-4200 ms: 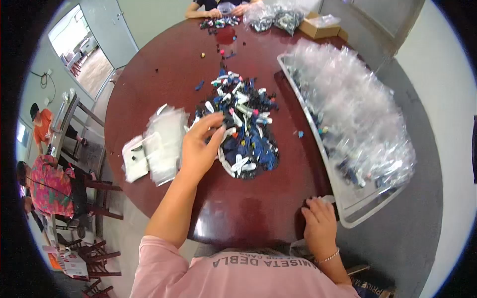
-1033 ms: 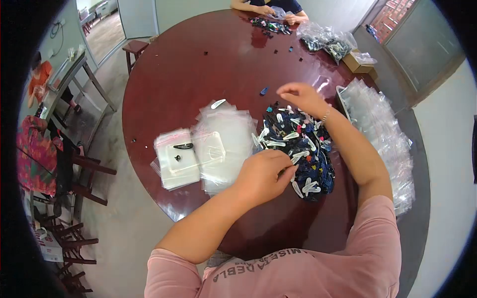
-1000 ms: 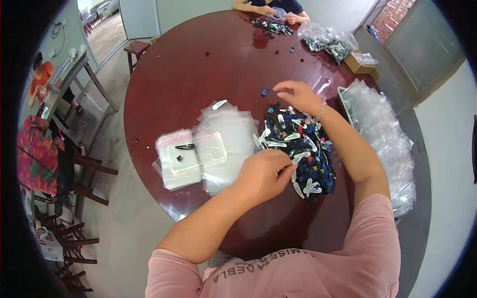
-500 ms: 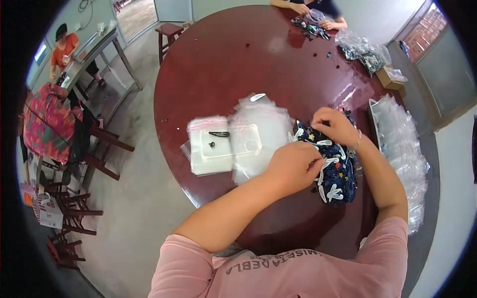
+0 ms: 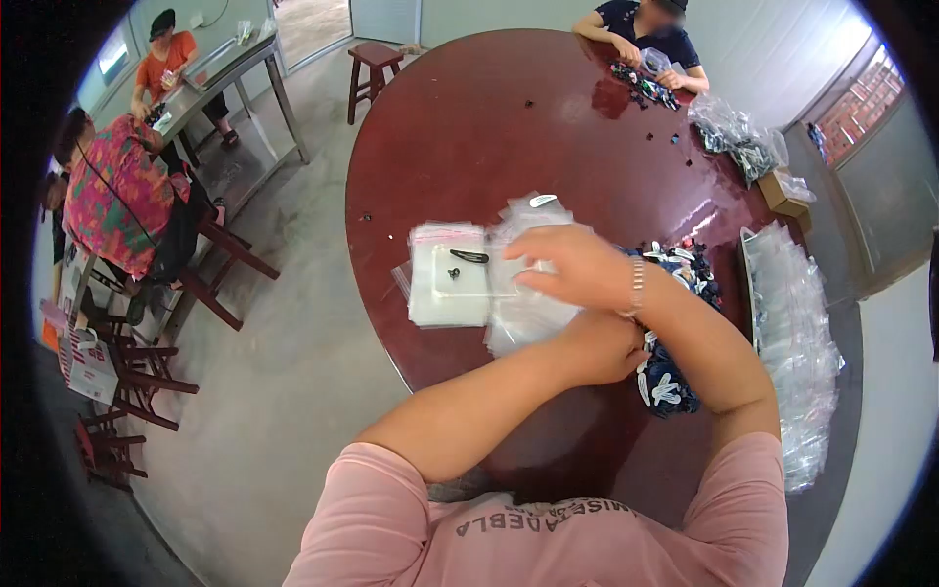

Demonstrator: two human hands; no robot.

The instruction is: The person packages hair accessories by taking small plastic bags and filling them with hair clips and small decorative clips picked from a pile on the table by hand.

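My right hand (image 5: 577,266), with a bracelet at the wrist, reaches left across my left arm and hovers over a stack of clear plastic bags (image 5: 528,328). Its fingers are apart and I see nothing in them. Below it my left hand (image 5: 608,347) is closed at the near left edge of a pile of dark and white hair clips (image 5: 670,377). Its fingertips pinch together, and what they hold is unclear. On a second bag stack (image 5: 430,303) lie a black snap hair clip (image 5: 469,256) and a small black claw clip (image 5: 454,274).
A white snap clip (image 5: 543,200) lies at the far end of the bags on the round red table (image 5: 460,147). A long tray of clear bags (image 5: 797,362) stands at the right. Across the table a person (image 5: 655,44) handles small items. Others sit left.
My right hand has left the clip pile, swung left over the clear bags and spread its fingers. My left hand stays by the pile. The whole view has shifted slightly.
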